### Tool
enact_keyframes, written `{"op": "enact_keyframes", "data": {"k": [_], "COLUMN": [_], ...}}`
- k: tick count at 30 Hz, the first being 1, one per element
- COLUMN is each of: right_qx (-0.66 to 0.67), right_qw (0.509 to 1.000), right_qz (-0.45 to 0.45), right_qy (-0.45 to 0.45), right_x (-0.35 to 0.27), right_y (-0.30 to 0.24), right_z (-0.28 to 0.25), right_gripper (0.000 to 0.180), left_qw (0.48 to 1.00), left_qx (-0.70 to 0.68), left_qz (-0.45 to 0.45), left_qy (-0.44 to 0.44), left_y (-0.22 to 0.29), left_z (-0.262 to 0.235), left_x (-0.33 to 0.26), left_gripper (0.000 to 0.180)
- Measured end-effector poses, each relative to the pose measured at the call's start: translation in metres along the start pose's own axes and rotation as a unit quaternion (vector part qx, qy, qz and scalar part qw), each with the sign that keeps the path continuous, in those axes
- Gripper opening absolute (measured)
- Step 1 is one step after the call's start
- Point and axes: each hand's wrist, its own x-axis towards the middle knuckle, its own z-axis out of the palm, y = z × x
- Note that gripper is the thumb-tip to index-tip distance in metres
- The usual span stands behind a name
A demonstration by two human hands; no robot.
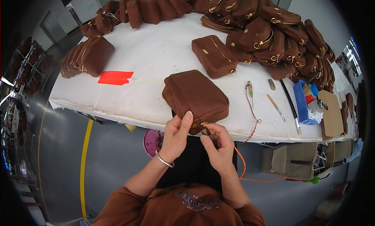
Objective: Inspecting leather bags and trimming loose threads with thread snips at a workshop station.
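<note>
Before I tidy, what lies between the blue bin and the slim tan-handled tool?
A long black-handled brush lies there, as the head view shows.

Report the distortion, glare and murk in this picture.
Head view: black fills the corners, and the front edge of the white-covered table bows, as fisheye would make it; head view: strip lights glare white at the far left; head view: the loaded racks there are too dim for detail; head view: the nearest brown zippered bag looks fairly sharp.
</note>
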Motion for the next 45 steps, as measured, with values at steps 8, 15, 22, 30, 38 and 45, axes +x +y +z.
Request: {"op": "enact_keyframes", "data": {"k": [8, 15, 22, 30, 38, 45], "right_qx": [-0.191, -0.113, -0.057, -0.287, -0.251, -0.309], "right_qw": [0.976, 0.994, 0.997, 0.942, 0.965, 0.94], "right_qz": [-0.044, -0.009, 0.044, -0.174, -0.066, -0.145], "right_qy": [-0.096, 0.001, 0.015, -0.013, -0.041, 0.025], "right_x": [0.009, 0.011, 0.012, -0.006, -0.008, 0.004], "right_y": [-0.029, -0.008, -0.002, 0.006, -0.02, -0.007], "right_z": [-0.002, 0.005, 0.014, 0.023, 0.002, 0.005], "right_gripper": [0.037, 0.034, 0.025, 0.035, 0.043, 0.042], "left_qw": [1.0, 1.0, 1.0, 1.0, 0.999, 0.998], "left_qx": [0.0, -0.006, 0.023, 0.021, -0.011, -0.052], "left_qz": [0.003, -0.005, 0.003, 0.006, -0.01, -0.012], "left_qy": [-0.014, -0.009, -0.013, -0.011, -0.047, -0.026], "left_y": [0.011, 0.009, 0.005, -0.005, -0.007, -0.006], "left_z": [-0.01, -0.011, -0.012, -0.016, -0.015, -0.005], "left_x": [0.002, 0.005, 0.003, 0.008, 0.003, 0.003], "left_gripper": [0.041, 0.04, 0.04, 0.04, 0.04, 0.037]}}
